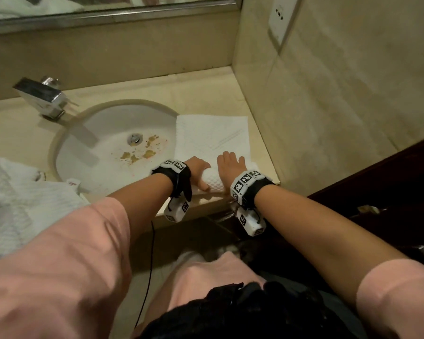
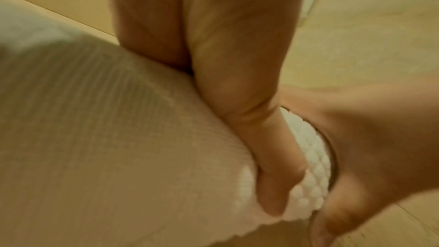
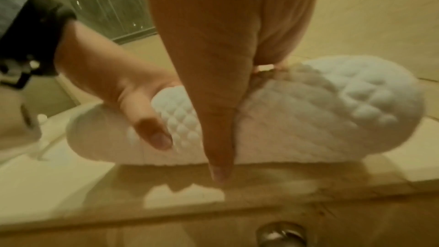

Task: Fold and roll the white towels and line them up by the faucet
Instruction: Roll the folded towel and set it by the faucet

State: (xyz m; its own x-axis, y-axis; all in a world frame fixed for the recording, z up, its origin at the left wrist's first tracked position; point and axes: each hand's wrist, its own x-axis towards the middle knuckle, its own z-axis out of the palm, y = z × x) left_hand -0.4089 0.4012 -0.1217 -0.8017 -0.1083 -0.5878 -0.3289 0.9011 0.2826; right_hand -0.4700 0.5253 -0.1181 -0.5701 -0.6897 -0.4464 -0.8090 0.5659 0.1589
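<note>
The beige countertop [image 1: 206, 94] runs under a mirror's metal frame [image 1: 108, 18] and meets a tiled side wall [image 1: 340, 106] that carries a white socket plate [image 1: 280, 18]. We stand at its near edge in pink sleeves [image 1: 59, 265], both forearms reaching forward. Set into the counter is a round white sink [image 1: 103, 152] with brownish stains around its drain [image 1: 134, 138]. The chrome faucet [image 1: 41, 96] sits at the sink's far left rim. On the left of the counter lies a heap of white towels [image 1: 15, 204], loose and unrolled.

Just right of the sink, the white towel [image 1: 211, 135] we work on lies flat on the counter, 1 edge overlapping the basin's rim. Its near end is wound into a roll [image 1: 213, 183] lying across the counter's front edge, well apart from the faucet.

Our left hand [image 1: 198, 167] wraps the left part of the roll, thumb on the near side and fingers curled over the top. Our right hand [image 1: 231, 165] presses on the roll's right part; the right wrist view shows its thumb [image 3: 213, 119] lying down the front, while the fingers reach over the far side, so it too grips the roll. 2 black wrist straps [image 1: 179, 177] carry white marker blocks.
</note>
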